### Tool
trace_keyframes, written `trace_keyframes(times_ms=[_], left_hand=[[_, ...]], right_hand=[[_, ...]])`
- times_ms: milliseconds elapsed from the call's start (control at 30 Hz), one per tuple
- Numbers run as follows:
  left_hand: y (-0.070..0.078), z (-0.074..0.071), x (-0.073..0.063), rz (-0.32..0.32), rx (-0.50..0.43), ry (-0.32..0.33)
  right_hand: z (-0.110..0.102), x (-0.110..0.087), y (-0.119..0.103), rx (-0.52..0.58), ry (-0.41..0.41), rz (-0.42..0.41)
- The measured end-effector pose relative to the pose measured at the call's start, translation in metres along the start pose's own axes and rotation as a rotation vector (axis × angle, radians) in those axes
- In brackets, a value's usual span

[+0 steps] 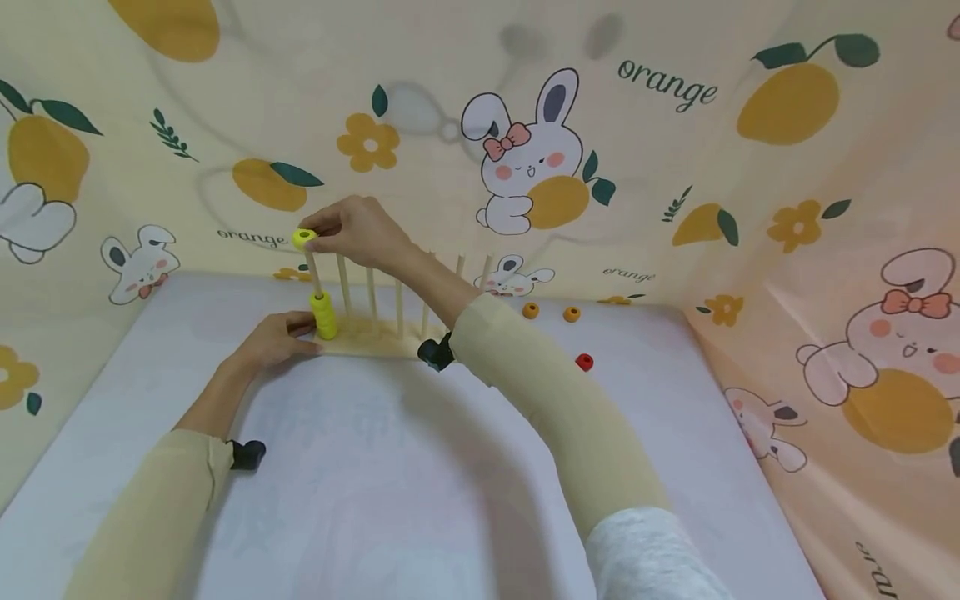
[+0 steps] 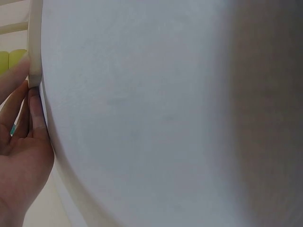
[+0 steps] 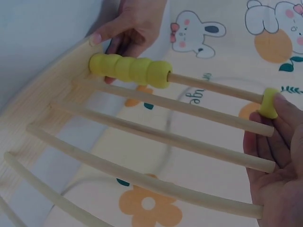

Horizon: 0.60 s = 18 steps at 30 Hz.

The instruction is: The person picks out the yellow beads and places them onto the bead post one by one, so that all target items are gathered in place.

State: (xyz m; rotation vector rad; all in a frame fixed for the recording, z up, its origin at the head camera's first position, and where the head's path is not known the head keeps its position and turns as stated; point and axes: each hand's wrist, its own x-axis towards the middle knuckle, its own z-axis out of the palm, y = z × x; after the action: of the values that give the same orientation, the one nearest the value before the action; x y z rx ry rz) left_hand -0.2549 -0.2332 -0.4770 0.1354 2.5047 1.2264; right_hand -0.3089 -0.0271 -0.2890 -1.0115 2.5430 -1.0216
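A wooden peg stand (image 1: pixel 367 345) has a flat base and a row of upright rods. Several yellow beads (image 1: pixel 324 318) are stacked at the bottom of its leftmost rod. My right hand (image 1: pixel 363 233) pinches another yellow bead (image 3: pixel 270 103) between thumb and fingers at the top of that same rod, with the rod's tip at the bead. Low on the left, my left hand (image 1: pixel 270 340) grips the end of the base, its thumb (image 3: pixel 97 38) on the wood beside the stacked beads. The other rods visible in the right wrist view carry no beads.
Two orange beads (image 1: pixel 531 310) lie on the white tabletop (image 1: pixel 360 500) right of the stand, with a red bead (image 1: pixel 584 362) nearer. A patterned cloth (image 1: pixel 420 50) with rabbits and fruit hangs behind and at the sides. My right forearm crosses in front of the stand's right part.
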Motion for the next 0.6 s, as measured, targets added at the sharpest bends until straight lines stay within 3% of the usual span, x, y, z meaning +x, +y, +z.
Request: trace_keyframes(times_ms=[233,600], left_hand=[[-0.003,0.001,-0.001,0.037,-0.021,0.017],[-0.001,0.001,-0.001,0.021,-0.036,0.008]], right_hand=[[0.001,-0.003,0.0,0.0,0.037,-0.051],[-0.014,-0.015,0.004,0.083,0.114,-0.051]])
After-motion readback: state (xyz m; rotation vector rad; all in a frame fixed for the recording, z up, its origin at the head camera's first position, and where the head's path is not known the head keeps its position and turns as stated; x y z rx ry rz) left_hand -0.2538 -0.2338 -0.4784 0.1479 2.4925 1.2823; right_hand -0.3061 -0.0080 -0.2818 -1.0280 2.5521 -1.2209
